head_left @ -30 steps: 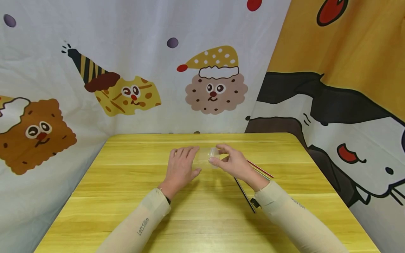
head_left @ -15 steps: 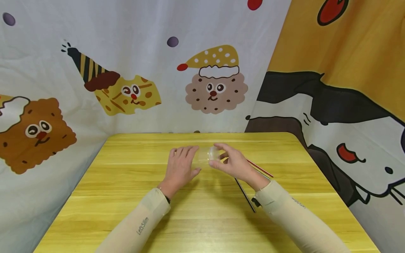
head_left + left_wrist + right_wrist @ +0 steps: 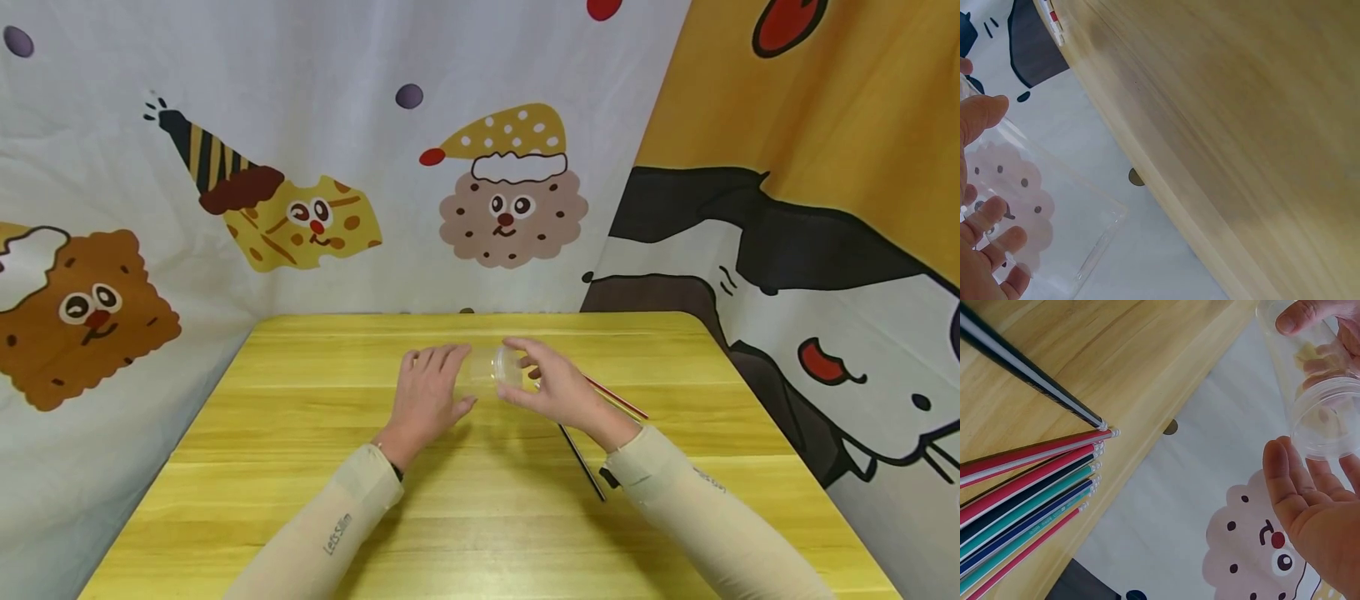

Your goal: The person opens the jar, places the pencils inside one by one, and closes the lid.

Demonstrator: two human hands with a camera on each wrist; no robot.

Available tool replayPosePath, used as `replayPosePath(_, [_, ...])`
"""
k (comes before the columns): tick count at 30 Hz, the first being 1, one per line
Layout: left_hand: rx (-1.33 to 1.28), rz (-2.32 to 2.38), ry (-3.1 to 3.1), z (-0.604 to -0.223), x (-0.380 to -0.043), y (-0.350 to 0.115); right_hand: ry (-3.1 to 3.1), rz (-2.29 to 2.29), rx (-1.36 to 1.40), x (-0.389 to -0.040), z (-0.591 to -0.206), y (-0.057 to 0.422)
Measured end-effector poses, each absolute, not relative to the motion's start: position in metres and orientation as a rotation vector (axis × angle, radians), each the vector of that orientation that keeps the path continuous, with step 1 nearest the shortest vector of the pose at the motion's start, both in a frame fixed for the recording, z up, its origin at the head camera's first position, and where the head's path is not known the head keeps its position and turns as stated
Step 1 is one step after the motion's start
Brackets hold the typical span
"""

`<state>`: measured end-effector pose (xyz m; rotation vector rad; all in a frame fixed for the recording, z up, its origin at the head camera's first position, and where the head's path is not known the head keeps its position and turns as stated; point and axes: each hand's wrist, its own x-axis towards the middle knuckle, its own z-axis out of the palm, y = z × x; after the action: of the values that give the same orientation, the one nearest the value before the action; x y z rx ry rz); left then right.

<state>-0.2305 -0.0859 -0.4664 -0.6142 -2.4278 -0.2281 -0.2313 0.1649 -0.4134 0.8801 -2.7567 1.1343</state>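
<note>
Clear jar point(image 3: 486, 372): held on its side above the counter point(image 3: 450, 521), between both hands, rim point(image 3: 1319, 450) toward the right. Left hand point(image 3: 427, 393): grip curled round the jar body. Right hand point(image 3: 557, 388): fingers and thumb spread about the rim; from where I stand, I cannot tell whether this grip is firm or merely touching, nor whether a lid is fitted. Status, as judged: jar lifted; work at the rim under way, unfinished. Nothing shows inside the jar. Pencils point(image 3: 1029, 509) lie loose on the counter by the right hand, the black pencil point(image 3: 581, 462) apart. Beyond: printed curtain point(image 3: 337, 50).
</note>
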Motion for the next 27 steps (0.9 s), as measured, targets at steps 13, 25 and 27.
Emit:
replayPosePath(13, [-0.601, -0.19, -2.463, -0.4671, -0.2304, -0.0856, -2.653, 1.031, 1.003, -0.2305, -0.4164, 0.1649])
replayPosePath(25, [-0.582, -0.257, -2.525, -0.4669, -0.2305, -0.0879, -2.54, 0.945, 1.055, -0.2301, -0.4203, 0.1711])
replayPosePath(27, [-0.576, -0.266, -2.537, -0.4667, -0.2307, -0.0888, -2.542, 0.974, 1.041, -0.2298, -0.42, 0.1721])
